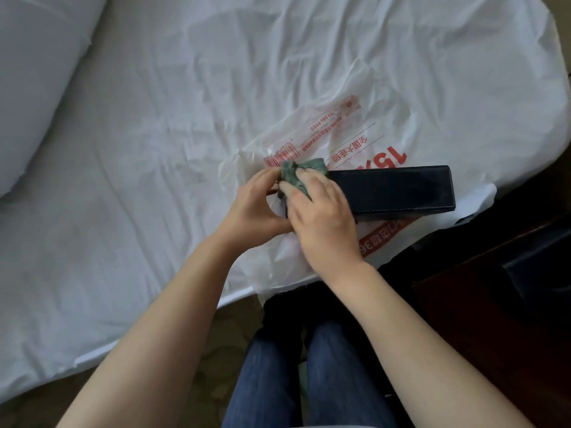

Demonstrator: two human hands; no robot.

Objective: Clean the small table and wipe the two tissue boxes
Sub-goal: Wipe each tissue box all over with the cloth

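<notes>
A dark navy tissue box (398,189) with pale stitching lies on its side on a white plastic bag (355,140) with red print, spread on the bed. My right hand (321,217) presses a crumpled green cloth (296,176) against the box's left end. My left hand (256,205) curls round that same end from the left, its fingertips on the cloth. Only one tissue box is in view.
The white bed sheet (154,134) fills most of the view, with a pillow (34,72) at the far left. A dark wooden table (506,288) stands at the right, beside the bed corner. My legs in blue jeans (309,375) are below.
</notes>
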